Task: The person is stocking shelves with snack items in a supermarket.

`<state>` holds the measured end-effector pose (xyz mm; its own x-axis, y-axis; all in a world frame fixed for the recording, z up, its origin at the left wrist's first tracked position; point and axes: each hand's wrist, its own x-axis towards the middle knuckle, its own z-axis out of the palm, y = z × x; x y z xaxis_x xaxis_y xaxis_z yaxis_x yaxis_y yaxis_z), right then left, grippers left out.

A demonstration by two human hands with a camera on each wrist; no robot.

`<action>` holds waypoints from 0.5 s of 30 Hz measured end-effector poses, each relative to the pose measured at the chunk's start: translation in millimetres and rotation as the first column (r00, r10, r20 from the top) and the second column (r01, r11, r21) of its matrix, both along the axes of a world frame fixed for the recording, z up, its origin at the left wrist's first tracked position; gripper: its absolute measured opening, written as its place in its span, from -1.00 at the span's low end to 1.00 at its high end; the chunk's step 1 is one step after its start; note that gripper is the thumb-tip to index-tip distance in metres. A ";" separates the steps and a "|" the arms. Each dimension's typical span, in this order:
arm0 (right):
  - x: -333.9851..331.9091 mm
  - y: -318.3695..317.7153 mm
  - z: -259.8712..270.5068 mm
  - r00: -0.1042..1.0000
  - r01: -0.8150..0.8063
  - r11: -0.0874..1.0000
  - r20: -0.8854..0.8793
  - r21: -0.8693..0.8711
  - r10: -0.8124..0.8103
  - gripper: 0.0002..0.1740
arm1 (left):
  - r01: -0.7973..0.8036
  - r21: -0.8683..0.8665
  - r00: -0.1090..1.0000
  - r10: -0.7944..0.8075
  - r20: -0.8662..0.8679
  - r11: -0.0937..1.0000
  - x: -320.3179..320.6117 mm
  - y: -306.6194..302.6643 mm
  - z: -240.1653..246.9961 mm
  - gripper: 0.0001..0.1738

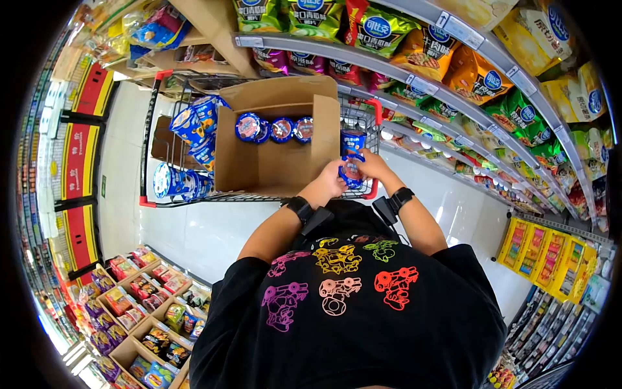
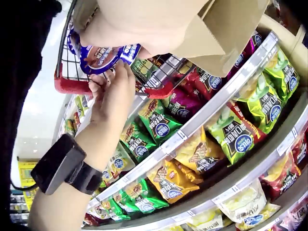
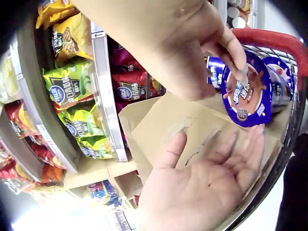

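Observation:
A blue snack cup (image 1: 352, 174) with a brown printed lid stands at the cart's right end, between both hands. My right hand (image 1: 374, 163) holds it by the rim, its fingers bent over the lid in the right wrist view. My left hand (image 3: 202, 185) lies palm up with fingers extended, fingertips right at the lower rim. Another blue cup (image 1: 353, 141) is just beyond, beside the box. Inside the open cardboard box (image 1: 259, 97), several matching cups (image 1: 282, 129) line the far side. Much of the held cup's body is hidden behind its lid.
The shopping cart (image 1: 146, 149) has red corners and surrounds the box. More blue cups (image 1: 170, 179) and blue packages (image 1: 192, 123) fill its left end. Shelves of chip bags (image 1: 476, 71) run along the right, and snack bins (image 1: 146, 295) stand at the lower left.

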<state>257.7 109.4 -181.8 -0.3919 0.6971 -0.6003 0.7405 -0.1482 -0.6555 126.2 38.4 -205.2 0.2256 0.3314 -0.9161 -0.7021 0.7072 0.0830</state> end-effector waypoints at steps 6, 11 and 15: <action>-15.8 7.8 -21.4 0.982 0.112 0.992 0.146 0.057 -0.119 -0.46 | 0.009 -0.026 1.000 -0.009 -0.008 1.000 -2.0 -0.3 -0.8 -0.07; -12.4 12.2 -34.6 0.981 0.044 0.899 0.151 0.436 -0.121 -0.56 | -0.033 -0.090 0.999 0.032 -0.016 0.995 -3.9 5.1 5.6 -0.10; -10.3 28.9 -6.9 0.987 0.132 0.890 0.021 0.437 -0.157 -0.65 | -0.038 0.091 0.998 0.042 -0.039 0.995 -5.2 9.1 39.8 -0.30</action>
